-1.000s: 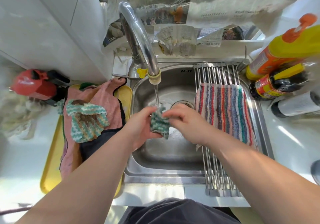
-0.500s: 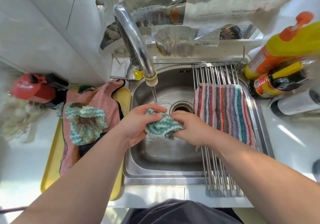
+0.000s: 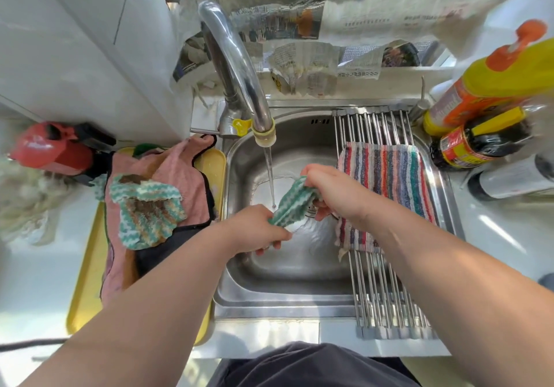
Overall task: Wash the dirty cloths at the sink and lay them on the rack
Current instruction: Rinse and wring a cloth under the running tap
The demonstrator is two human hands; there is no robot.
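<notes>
Head view: left hand [image 3: 257,230] and right hand [image 3: 332,194] stretch cloth [image 3: 292,203].

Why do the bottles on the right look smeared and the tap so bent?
Head view: the wide-angle lens bows the tap and smears the yellow bottle at the edge; daylight glares off the white counter; the green cloth mid-frame is sharp.

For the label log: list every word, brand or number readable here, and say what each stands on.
No text here can be read for certain.
On the newspaper: print too small and blurred.
On the yellow bottle: the orange label is blurred.
On the dark bottle: the red and yellow label is blurred.
</notes>
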